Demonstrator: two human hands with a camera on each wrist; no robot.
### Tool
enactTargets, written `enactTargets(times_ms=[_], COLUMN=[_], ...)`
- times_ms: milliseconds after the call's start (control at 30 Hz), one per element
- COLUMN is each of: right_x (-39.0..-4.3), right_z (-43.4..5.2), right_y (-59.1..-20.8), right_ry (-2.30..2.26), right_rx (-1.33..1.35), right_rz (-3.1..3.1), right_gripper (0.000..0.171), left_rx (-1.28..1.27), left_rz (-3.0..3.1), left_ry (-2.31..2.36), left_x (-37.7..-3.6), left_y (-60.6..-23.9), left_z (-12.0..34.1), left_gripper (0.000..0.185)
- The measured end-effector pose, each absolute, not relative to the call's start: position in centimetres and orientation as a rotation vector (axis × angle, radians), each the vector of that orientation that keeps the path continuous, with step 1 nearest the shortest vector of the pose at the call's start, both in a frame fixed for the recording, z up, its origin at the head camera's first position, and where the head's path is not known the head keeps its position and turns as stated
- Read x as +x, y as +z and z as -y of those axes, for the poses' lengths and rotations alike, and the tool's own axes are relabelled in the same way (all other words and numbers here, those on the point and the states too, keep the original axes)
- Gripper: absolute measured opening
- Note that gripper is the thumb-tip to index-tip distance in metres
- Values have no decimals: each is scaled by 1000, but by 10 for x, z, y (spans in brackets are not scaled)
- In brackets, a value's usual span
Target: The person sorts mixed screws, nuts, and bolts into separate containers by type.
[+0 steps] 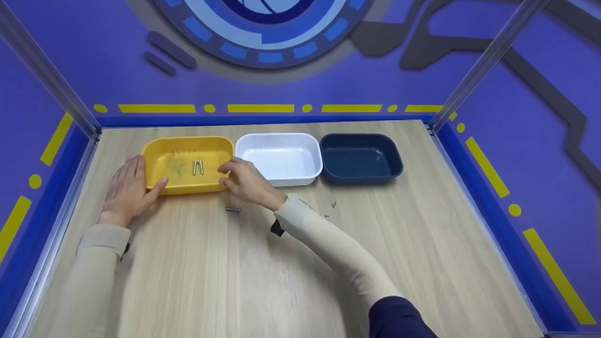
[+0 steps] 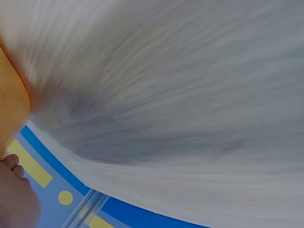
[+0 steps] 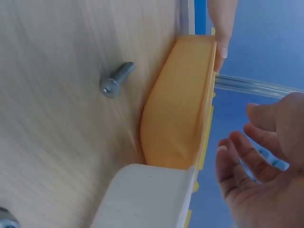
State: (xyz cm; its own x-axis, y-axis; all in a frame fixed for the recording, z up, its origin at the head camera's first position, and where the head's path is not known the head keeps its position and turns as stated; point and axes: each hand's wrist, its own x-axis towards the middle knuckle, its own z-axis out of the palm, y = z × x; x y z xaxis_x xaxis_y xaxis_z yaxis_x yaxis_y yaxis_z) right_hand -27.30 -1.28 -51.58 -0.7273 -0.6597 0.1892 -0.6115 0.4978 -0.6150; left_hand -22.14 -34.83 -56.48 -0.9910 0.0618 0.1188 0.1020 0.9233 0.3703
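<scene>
The yellow tub [image 1: 188, 189] sits on the table, on the left side of a row of three. Two shiny screws [image 1: 194, 168] lie in it, side by side, near the middle of its floor. Some dark smudges are on the floor next to them.

The left hand [image 1: 124, 192] is flat and spread out against the left side of the tub. Its fingers are straight and touch the side, and its thumb sticks out over the front left corner.

The right hand [image 1: 247, 183] is over the tub's right edge. Its fingers are a bit bent, and the right wrist view shows a gap between them and the thumb. I cannot tell if the fingertips touch the rim.

Just beside the yellow tub is a white tub [image 1: 281, 162], and next to that is a dark blue tub [image 1: 361, 162]. In front of the tubs, one bigger screw [image 1: 232, 210] lies on its side on the wooden table [image 1: 188, 281]. Two little metal bits [image 1: 334, 204] lie farther right. Behind it all is a purple wall [image 1: 281, 91] with yellow stripes and dots.
</scene>
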Motion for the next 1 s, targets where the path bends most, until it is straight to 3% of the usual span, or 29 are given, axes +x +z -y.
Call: enactTargets(times_ms=[1000], right_x=[-236], right_z=[-16], right_y=[-583], right_ry=[-1215], right_rx=[-905], right_rz=[-2591], right_gripper=[24], left_rx=[-132], left_rz=[2980], left_ry=[-554], left_x=[-223], left_y=[-565], left_z=[347], left_gripper=[101])
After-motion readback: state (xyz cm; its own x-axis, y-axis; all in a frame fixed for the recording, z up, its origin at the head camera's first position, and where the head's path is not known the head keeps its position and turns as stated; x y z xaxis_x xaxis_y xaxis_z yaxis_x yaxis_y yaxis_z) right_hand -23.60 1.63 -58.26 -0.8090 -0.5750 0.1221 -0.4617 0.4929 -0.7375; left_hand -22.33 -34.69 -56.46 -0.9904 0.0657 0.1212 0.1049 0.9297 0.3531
